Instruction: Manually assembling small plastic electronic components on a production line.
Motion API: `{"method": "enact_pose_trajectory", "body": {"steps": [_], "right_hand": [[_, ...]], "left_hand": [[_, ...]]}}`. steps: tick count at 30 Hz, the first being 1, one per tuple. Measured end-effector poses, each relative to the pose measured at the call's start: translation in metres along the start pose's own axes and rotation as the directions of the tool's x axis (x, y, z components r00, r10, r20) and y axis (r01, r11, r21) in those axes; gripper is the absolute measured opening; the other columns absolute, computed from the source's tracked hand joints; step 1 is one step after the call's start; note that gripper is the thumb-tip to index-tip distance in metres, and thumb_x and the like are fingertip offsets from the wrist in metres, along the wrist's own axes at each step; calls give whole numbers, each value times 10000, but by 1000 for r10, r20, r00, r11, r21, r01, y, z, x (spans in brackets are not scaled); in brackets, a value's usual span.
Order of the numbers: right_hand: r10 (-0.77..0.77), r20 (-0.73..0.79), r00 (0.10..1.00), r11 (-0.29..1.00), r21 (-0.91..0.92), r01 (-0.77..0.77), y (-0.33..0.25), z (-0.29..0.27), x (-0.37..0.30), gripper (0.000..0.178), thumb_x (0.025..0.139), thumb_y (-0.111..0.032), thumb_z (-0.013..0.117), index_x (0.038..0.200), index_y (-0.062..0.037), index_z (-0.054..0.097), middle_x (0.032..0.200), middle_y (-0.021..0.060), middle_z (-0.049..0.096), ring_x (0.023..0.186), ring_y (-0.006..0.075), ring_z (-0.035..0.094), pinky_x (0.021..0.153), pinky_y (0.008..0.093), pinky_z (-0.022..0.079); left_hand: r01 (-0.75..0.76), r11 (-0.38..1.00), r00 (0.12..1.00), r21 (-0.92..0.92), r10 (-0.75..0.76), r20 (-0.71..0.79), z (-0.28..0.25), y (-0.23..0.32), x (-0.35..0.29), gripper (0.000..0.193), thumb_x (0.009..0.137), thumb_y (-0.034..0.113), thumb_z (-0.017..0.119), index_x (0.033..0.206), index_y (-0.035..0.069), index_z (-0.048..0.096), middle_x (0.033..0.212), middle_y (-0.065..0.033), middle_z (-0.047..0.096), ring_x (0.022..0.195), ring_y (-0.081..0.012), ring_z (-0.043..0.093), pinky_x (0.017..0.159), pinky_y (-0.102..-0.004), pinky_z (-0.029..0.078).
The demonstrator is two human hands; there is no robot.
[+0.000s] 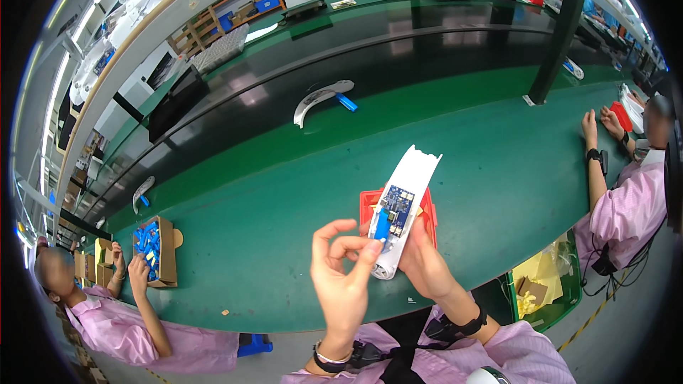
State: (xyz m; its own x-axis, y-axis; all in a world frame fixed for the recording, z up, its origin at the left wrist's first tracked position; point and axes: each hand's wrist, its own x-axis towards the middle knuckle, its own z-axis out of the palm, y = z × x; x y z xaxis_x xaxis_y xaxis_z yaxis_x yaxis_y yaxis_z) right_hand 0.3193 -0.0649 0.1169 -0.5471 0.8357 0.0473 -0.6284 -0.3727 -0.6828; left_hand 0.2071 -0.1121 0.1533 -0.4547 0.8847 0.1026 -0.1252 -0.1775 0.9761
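Long white plastic housing [416,169], shallow trough shape, held up in front of red plastic tray [366,203] on green tabletop [284,203]. Housing slants from one o'clock to seven; upper end notched, lower end rounded. Mid-housing: dark-blue rectangular circuit board [399,200] with pale connectors. At board's seven o'clock: bright-blue oblong block [383,225]. Right hand [427,269] clamped on housing from four o'clock. Left hand [343,279] at eight o'clock, thumb and index tips close together by block's lower end; cannot tell whether pinching it.
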Motion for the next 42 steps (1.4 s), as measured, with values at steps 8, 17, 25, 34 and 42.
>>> {"method": "enact_pose_trajectory", "body": {"steps": [8,17,25,34,42], "right_hand": [[-52,-16,999,983,-174,48,11,14,1,545,1034,-430,150,1383,-33,284,1291,150,481,1163,235,540,1008,382,412],[-68,-66,996,941,-336,42,15,11,3,520,1041,-403,163,1380,-28,283,1272,139,487,1149,194,519,993,346,395],[-156,-208,966,946,-312,86,32,22,1,516,1037,-421,169,1361,-37,287,1224,144,502,1130,208,519,983,356,395],[-131,-165,978,905,-422,50,29,34,4,511,1037,-427,209,1353,-37,306,1187,111,499,1083,175,516,943,313,400],[71,-168,983,987,-133,-94,6,40,-2,494,1040,-432,211,1337,-64,355,1136,44,515,1067,117,508,935,285,415]], "left_hand": [[-13,998,997,-63,8,-74,8,-24,-3,328,814,-27,697,895,78,397,802,-80,633,757,-103,558,729,-238,442],[69,965,998,-252,-70,5,4,-28,1,330,838,3,695,838,79,374,812,-93,633,750,-91,538,707,-236,431],[-3,982,988,-189,-26,-152,13,-28,-9,315,849,20,690,819,73,381,798,-67,607,736,-72,506,710,-223,412],[14,981,981,-196,-51,-187,8,-20,-9,298,850,-14,669,818,82,389,833,-63,595,744,-65,495,689,-206,407],[-538,611,829,580,509,233,-34,23,6,173,760,-31,690,920,16,644,883,-74,677,819,-204,608,714,-297,479]]}}
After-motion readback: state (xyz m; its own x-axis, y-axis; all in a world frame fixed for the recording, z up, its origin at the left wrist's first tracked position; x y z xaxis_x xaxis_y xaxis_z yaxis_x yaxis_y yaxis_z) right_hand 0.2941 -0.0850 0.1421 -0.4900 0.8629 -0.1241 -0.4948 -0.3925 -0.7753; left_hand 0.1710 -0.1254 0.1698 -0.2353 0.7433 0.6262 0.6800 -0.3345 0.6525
